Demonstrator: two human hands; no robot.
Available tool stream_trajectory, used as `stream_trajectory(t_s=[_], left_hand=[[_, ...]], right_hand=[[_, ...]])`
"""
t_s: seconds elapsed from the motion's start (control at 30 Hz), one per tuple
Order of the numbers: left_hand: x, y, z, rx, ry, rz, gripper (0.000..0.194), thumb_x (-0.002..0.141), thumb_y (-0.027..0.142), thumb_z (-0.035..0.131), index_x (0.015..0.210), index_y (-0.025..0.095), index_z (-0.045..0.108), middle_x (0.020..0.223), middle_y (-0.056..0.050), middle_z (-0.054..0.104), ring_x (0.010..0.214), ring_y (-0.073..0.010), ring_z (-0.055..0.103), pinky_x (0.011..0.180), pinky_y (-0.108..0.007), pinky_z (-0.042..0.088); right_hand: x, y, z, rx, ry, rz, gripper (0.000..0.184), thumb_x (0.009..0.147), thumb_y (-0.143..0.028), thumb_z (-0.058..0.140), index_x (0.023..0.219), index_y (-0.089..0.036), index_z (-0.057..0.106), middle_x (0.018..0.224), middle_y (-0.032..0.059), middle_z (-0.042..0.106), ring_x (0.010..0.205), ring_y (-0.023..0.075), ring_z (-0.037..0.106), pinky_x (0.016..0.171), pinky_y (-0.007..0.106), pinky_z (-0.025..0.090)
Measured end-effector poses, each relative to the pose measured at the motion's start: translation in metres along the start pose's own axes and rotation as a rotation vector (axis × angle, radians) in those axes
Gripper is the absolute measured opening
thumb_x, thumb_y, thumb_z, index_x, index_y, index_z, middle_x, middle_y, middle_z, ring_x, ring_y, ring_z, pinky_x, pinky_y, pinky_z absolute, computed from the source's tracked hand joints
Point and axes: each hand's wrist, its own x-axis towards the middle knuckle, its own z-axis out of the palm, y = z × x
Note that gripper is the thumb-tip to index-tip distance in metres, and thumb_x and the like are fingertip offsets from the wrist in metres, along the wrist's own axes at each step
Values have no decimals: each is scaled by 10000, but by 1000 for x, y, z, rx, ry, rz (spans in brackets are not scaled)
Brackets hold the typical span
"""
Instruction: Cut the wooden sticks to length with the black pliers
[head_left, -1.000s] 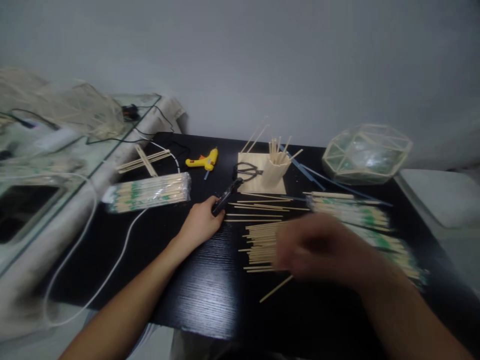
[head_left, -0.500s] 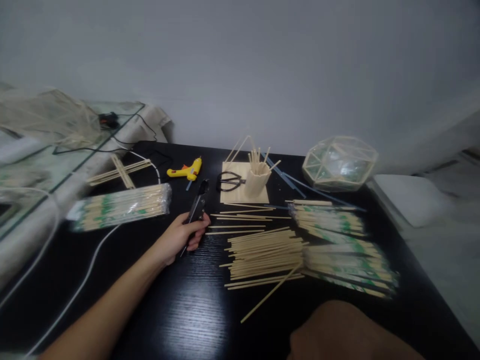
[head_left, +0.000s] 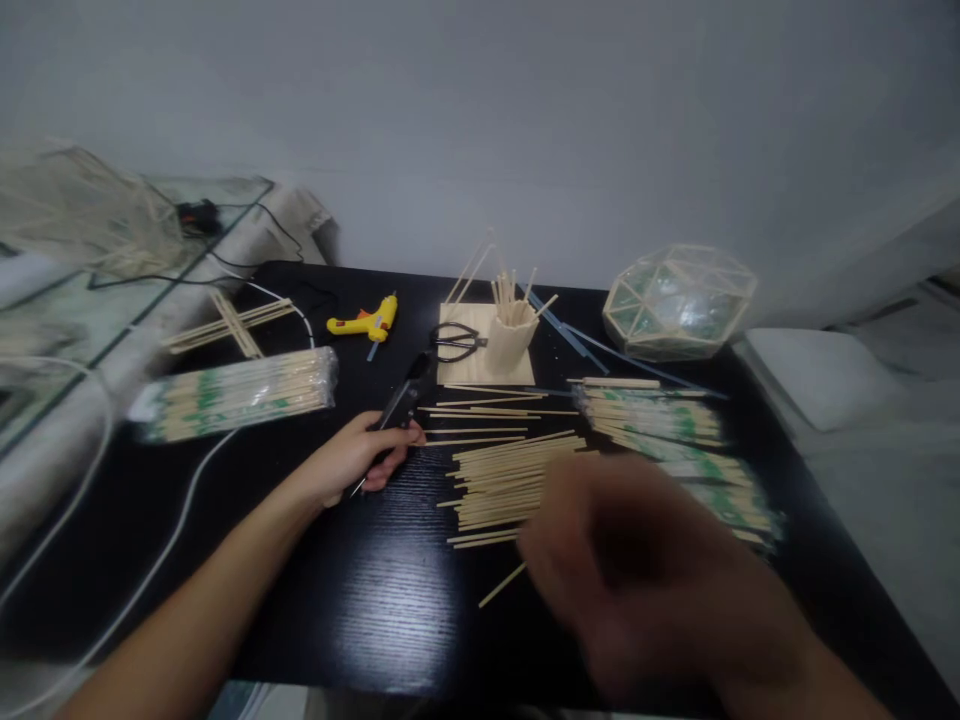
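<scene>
My left hand [head_left: 367, 458] is closed round a black plier-like hand tool [head_left: 405, 398], its head pointing up and away. My right hand [head_left: 637, 570], large and smeared by motion, hovers over the near right of the table with its fingers curled; what is in them, if anything, I cannot make out. Behind it a pile of thin wooden sticks [head_left: 495, 490] is partly hidden. One loose stick [head_left: 501, 585] lies slantwise in front of the pile. Several more sticks [head_left: 480, 411] are spread beyond, just right of the tool.
A wooden cup of sticks [head_left: 507, 348] and black-handled scissors [head_left: 454, 343] rest on a wooden board [head_left: 472, 375]. Around them are a yellow glue gun [head_left: 367, 320], bagged sticks [head_left: 247, 393], more bags [head_left: 652, 415], a geometric stick-framed piece [head_left: 679, 305] and a white cable [head_left: 184, 520].
My right hand has risen from the bottom edge and now covers part of the stick pile. The left hand keeps its hold on the tool. The whole view has shifted slightly.
</scene>
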Motion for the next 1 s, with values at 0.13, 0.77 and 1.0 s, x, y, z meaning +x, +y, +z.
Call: stream_trajectory(t_s=[0.13, 0.77, 1.0], left_hand=[[1, -1, 1, 96, -50, -57, 340, 777, 366, 710, 961, 80, 712, 482, 67, 407, 367, -43, 289, 328, -167, 202], [2, -6, 5, 93, -88, -8, 393, 803, 386, 693, 1054, 83, 693, 483, 75, 421, 365, -48, 288, 327, -178, 209], [5, -9, 6, 88, -82, 2, 359, 798, 376, 694, 1013, 89, 699, 482, 71, 435, 358, -49, 303, 330, -180, 218]], right_hand=[[39, 15, -19, -723, 208, 20, 169, 991, -293, 615, 870, -186, 664, 798, 8, 670, 705, 127, 592, 670, 248, 431], [72, 103, -52, -1329, -5, 203, 165, 953, -64, 531, 953, -172, 656, 1015, 78, 716, 919, 213, 647, 775, 296, 415], [76, 101, -53, -1293, -1, 273, 199, 942, -45, 530, 1002, -152, 687, 1069, 101, 730, 1014, 238, 639, 840, 302, 418]])
